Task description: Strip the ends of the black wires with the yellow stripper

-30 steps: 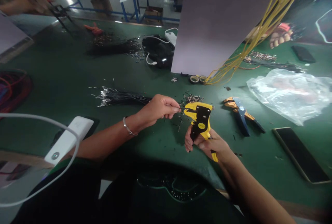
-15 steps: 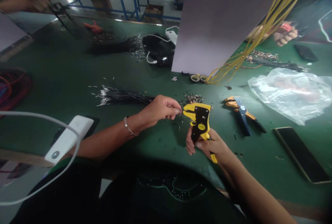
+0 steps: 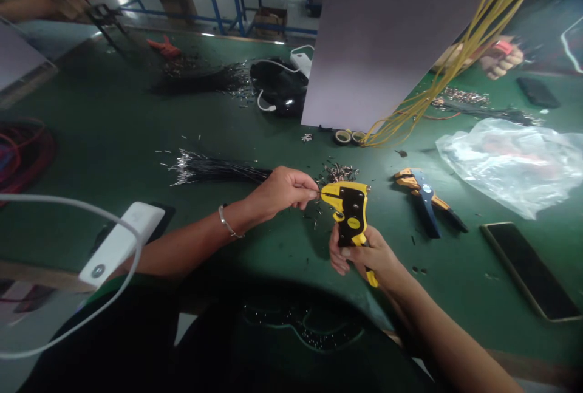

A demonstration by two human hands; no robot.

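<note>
My right hand is wrapped round the handles of a yellow and black wire stripper, held upright with its jaws to the left. My left hand pinches a thin black wire whose end is at the stripper's jaws; how far it reaches inside is hidden. Behind my left hand lies a bundle of black wires with bright metal tips at its left end. A pile of small cut scraps sits just beyond the stripper's head.
A blue and orange wire stripper and a phone lie to the right, near a clear plastic bag. Tape rolls sit below a grey panel and hanging yellow wires. A white power bank is at left. A co-worker's hand shows beyond.
The stripper and my right hand have shifted very slightly, its handle swinging a little to the left. My left hand stays in place, still pinching the wire.
</note>
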